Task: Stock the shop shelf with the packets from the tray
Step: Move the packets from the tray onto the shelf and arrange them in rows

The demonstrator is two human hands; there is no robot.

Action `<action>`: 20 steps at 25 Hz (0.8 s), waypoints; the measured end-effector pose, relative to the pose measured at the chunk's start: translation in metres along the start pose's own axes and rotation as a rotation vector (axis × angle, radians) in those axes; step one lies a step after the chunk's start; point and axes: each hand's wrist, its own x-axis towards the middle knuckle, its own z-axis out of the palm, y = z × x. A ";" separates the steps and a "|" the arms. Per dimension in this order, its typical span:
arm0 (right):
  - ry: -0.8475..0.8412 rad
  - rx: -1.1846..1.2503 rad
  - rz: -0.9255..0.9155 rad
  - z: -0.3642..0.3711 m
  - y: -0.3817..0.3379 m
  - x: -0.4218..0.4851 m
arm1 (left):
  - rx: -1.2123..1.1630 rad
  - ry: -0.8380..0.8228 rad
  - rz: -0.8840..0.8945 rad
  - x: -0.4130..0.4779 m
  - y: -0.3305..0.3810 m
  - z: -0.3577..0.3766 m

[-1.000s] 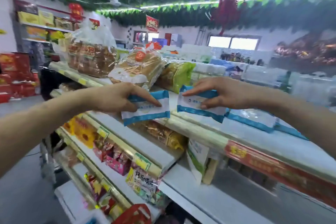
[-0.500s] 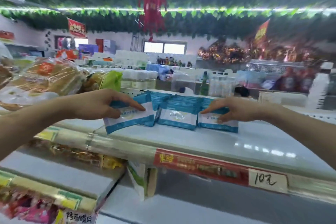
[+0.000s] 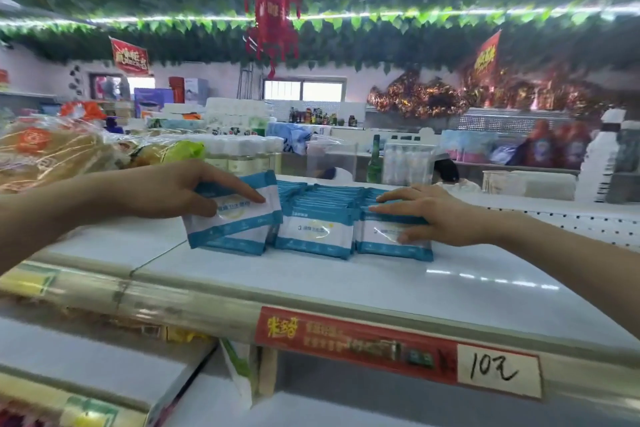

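Over on the left, bagged bread (image 3: 52, 149) sits on the same top shelf (image 3: 311, 284), well left of the rows of packets (image 3: 317, 215). Now the left hand (image 3: 173, 189): thumb underneath, fingers on top, pinching a blue-and-white packet (image 3: 235, 218) at its upper edge, right at the left end of the rows. That packet is tilted, printed face toward the camera, long axis running side to side and dipping to the right, its lower corner overlapping the packet standing behind it.

Middle of the rows: packets stand upright, faces forward, long axes level along the shelf edge.

On the right, the right hand (image 3: 429, 215) lies flat with fingers spread across the top of the right-hand stack (image 3: 394, 236), thumb down the front face, pressing rather than gripping.

This looks like the placing step, with one packet going into the left row. The next move likely calls for levelling it, sliding it down in front of its row and squaring the faces. Below the rows, the red price strip (image 3: 398, 350) reads 10. No tray in view.
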 end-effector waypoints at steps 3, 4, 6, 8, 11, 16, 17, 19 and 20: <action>0.064 0.105 0.062 -0.008 0.014 -0.021 | 0.068 -0.028 0.053 0.045 0.024 -0.004; 0.074 0.107 0.066 -0.010 0.018 -0.029 | 0.078 -0.043 0.068 0.059 0.031 -0.005; 0.083 0.094 0.057 -0.011 0.027 -0.045 | 0.090 -0.058 0.109 0.090 0.045 -0.006; 0.080 0.089 0.063 -0.012 0.038 -0.061 | 0.098 -0.054 0.160 0.122 0.061 -0.004; 0.066 0.092 0.083 -0.012 0.054 -0.082 | 0.117 -0.069 0.225 0.171 0.082 0.007; -0.006 0.074 0.147 -0.008 0.095 -0.107 | 0.179 -0.122 0.344 0.253 0.114 0.038; -0.014 0.073 0.158 -0.007 0.105 -0.111 | 0.176 -0.120 0.366 0.270 0.122 0.046; -0.032 0.089 0.174 -0.006 0.125 -0.116 | 0.165 -0.105 0.412 0.306 0.136 0.064; -0.040 0.091 0.183 -0.005 0.133 -0.117 | 0.145 -0.100 0.417 0.322 0.142 0.075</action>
